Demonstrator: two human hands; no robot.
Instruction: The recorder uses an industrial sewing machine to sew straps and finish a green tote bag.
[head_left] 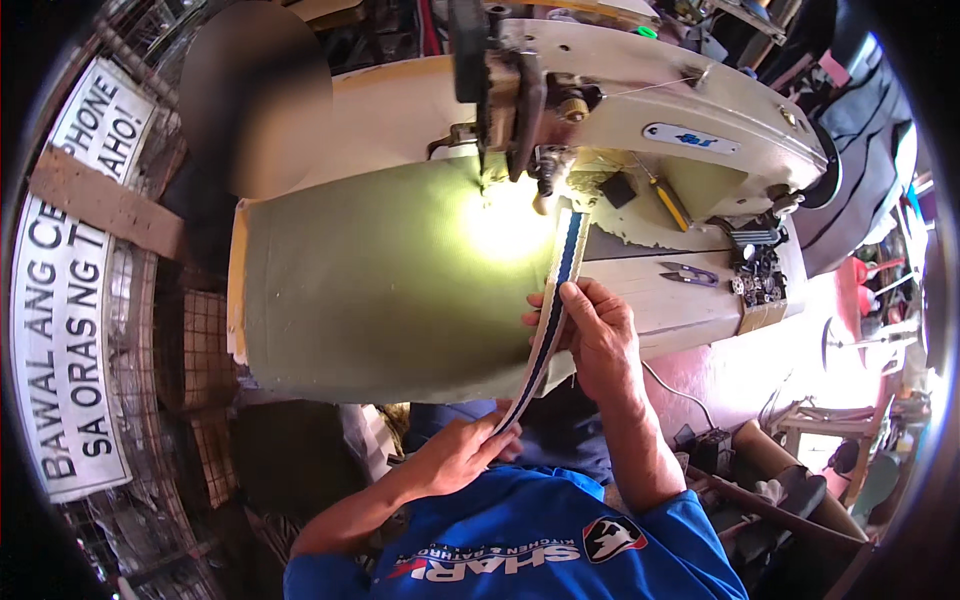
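Note:
A strip of webbing (556, 300), white with a dark blue stripe, runs from under the head of a sewing machine (600, 110) toward my body. My right hand (597, 325) pinches it partway along, thumb on top, near the edge of the machine bed. Lower down, close to my shirt, my left hand (468, 448) is closed around the trailing end. To the left of the strip a large piece of olive-green fabric (370, 290) covers the bed and hangs over its front edge. A bright lamp glow washes out the fabric beside the needle area.
On the bed to the right lie thread snips (690, 274) and a yellow-handled screwdriver (670, 204). A cluster of small metal parts (760, 275) sits at the bed's right end. Wire-mesh shelving and a white sign (72, 350) stand at the left. Rolled material (800, 475) and clutter fill the lower right.

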